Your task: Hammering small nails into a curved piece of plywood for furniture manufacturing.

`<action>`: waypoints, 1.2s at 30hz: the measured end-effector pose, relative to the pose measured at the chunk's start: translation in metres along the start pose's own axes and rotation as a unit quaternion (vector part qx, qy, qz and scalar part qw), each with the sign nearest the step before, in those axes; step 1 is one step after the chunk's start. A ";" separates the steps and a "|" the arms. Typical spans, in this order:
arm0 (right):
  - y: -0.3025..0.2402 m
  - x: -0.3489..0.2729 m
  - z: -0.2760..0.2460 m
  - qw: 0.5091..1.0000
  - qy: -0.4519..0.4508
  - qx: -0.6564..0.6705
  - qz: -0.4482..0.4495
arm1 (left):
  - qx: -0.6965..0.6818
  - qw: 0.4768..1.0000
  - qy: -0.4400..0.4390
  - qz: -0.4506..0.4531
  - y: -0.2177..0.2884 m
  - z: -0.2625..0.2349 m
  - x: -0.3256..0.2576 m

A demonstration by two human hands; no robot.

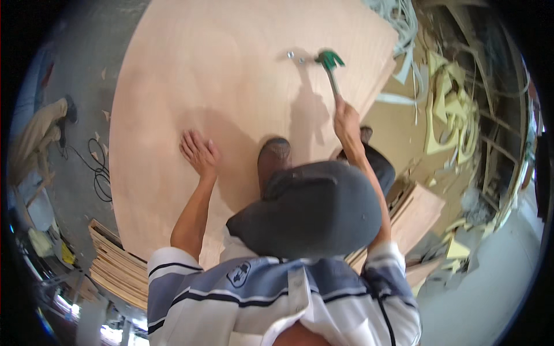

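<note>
A claw hammer [330, 60] with a green head is raised over a large pale plywood sheet [190, 69]. My right hand [347, 122] is wrapped round its handle. Left of the hammer head, two small shiny metal pieces [290, 55] are at the sheet's surface; they are too small to name. My left hand [199, 152] rests on the plywood, palm down with its fingers spread, and holds nothing. One of my brown shoes [273, 157] stands on the sheet between my hands, below my bent knee in dark trousers [311, 207].
Stacked wood strips [118, 259] lie at the lower left, and more boards [418, 216] at the right. Yellow offcuts [444, 109] and pale strips [398, 17] clutter the right side. A black cable [99, 173] curls on the grey floor near another person's leg [43, 124].
</note>
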State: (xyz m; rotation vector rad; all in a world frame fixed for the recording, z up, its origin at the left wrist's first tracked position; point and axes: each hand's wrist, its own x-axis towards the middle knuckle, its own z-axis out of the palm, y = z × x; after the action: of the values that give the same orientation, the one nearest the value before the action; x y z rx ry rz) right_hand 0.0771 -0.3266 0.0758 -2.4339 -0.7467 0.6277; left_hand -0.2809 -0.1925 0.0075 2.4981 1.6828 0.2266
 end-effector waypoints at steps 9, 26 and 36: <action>0.046 0.012 -0.095 0.992 -0.069 -0.043 0.092 | -0.041 0.999 -0.010 -0.003 0.018 -0.015 0.004; 0.025 0.102 -0.164 0.925 -0.266 -0.194 -0.188 | -0.067 0.876 -0.393 -0.272 0.167 -0.272 -0.179; 0.066 0.125 -0.127 0.892 -0.407 -0.153 -0.124 | -0.186 0.855 -0.056 -0.480 0.276 -0.192 -0.497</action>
State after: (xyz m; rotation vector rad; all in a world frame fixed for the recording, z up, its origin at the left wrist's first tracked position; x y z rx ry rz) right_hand 0.2656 -0.3394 0.0998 -2.2218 -1.5528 1.5531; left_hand -0.2506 -0.7532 0.2186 1.1624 2.3018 0.2491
